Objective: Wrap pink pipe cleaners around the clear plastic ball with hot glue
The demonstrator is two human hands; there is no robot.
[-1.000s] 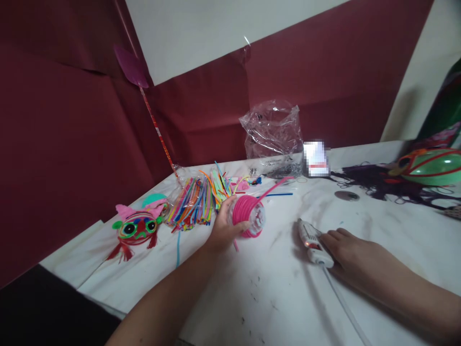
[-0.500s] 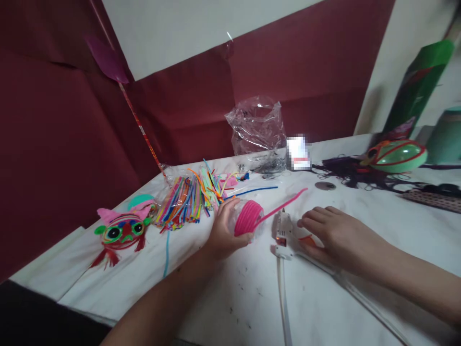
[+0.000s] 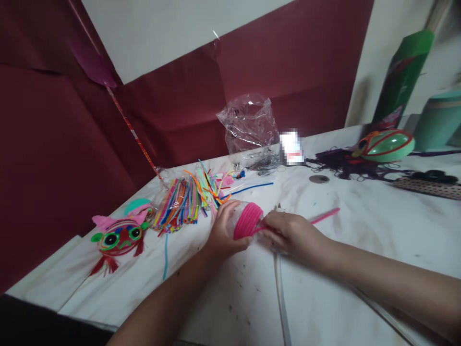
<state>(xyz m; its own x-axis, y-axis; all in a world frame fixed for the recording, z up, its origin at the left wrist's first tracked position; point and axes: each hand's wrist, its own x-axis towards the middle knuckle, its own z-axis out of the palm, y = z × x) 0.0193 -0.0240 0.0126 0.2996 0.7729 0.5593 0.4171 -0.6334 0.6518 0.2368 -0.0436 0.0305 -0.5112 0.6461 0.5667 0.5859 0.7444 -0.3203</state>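
My left hand [image 3: 224,231] is wrapped round a clear ball partly wound with pink pipe cleaner [image 3: 247,220], held just above the white table [image 3: 345,250]. My right hand [image 3: 291,234] pinches the loose pink pipe cleaner strand [image 3: 324,216] right beside the ball; the strand's free end sticks out to the right. The glue gun lies mostly hidden under my right hand, only its tip [image 3: 277,207] and white cord [image 3: 281,298] showing.
A bundle of coloured pipe cleaners [image 3: 187,197] lies left of the ball. A finished red fish-like craft [image 3: 117,236] sits at far left. A clear plastic bag [image 3: 248,122], a green ball craft [image 3: 386,146] and dark yarn [image 3: 338,161] lie at the back.
My right hand left the glue gun, moved left and took hold of the pink strand next to the ball. The left hand kept its grip on the ball.
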